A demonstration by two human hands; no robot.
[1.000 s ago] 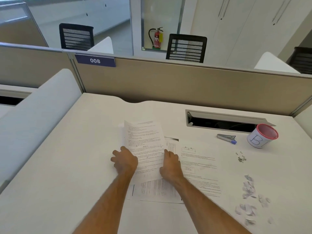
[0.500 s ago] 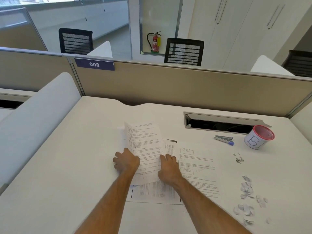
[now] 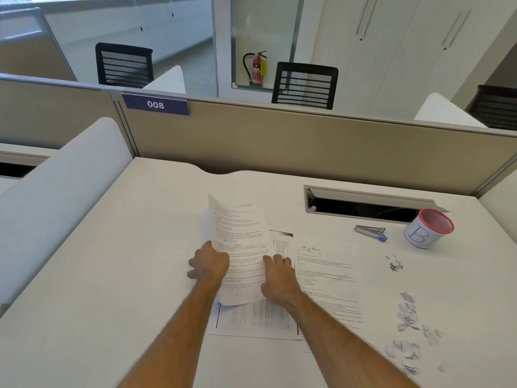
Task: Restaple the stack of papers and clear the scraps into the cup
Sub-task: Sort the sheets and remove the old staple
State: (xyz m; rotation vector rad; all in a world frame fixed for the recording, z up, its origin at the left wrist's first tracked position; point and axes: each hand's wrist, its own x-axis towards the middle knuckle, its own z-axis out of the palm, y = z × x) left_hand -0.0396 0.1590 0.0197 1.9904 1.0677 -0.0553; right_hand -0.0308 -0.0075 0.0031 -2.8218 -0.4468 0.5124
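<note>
White paper scraps (image 3: 408, 331) lie at four o'clock. We grip the lifted sheet (image 3: 240, 247) by both edges, left hand (image 3: 208, 264) and right hand (image 3: 279, 275), gathering the stack; next, squaring needs the stapler (image 3: 370, 232) at two o'clock, beside the cup (image 3: 426, 229).

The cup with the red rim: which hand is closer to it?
Right. The right hand lies on the papers, left of the cup; the left hand holds their far edge, farther away.

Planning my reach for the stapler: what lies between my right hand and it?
In the head view, a loose printed sheet lies flat between the right hand and the stapler; then bare desk.
</note>
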